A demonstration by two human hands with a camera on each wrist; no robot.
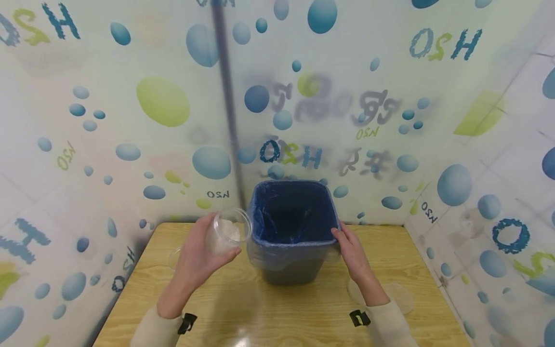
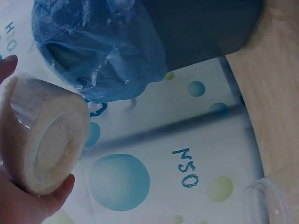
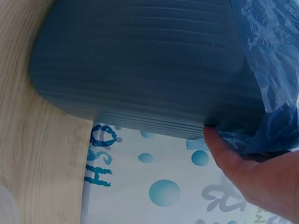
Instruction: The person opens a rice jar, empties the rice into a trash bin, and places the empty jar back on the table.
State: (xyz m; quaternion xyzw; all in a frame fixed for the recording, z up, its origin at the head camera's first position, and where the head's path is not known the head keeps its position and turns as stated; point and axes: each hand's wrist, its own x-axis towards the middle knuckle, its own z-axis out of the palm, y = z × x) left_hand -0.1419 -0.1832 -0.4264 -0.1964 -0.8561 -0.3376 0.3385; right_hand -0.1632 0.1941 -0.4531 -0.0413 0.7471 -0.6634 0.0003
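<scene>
In the head view my left hand [image 1: 197, 258] grips a clear plastic jar [image 1: 215, 241], its open mouth tilted toward a grey trash bin [image 1: 292, 271]. White, powdery-looking stuff [image 1: 231, 230] lies inside the jar. The left wrist view shows the base of the jar [image 2: 58, 140], with fingers on both sides. A blue plastic bag [image 1: 277, 253] lines the bin and folds over its rim. On the bin's right side, my right hand [image 1: 353, 253] holds the rim, thumb on top. One finger [image 3: 217, 144] touches the bin's wall in the right wrist view.
Everything stands on a wooden table [image 1: 269, 313]. Behind my left hand is a clear round item [image 1: 174, 259], partly hidden. Clear round pieces, one a disc [image 1: 400, 298], lie by my right forearm. Patterned sheeting [image 1: 282, 58] encloses the table's back and sides.
</scene>
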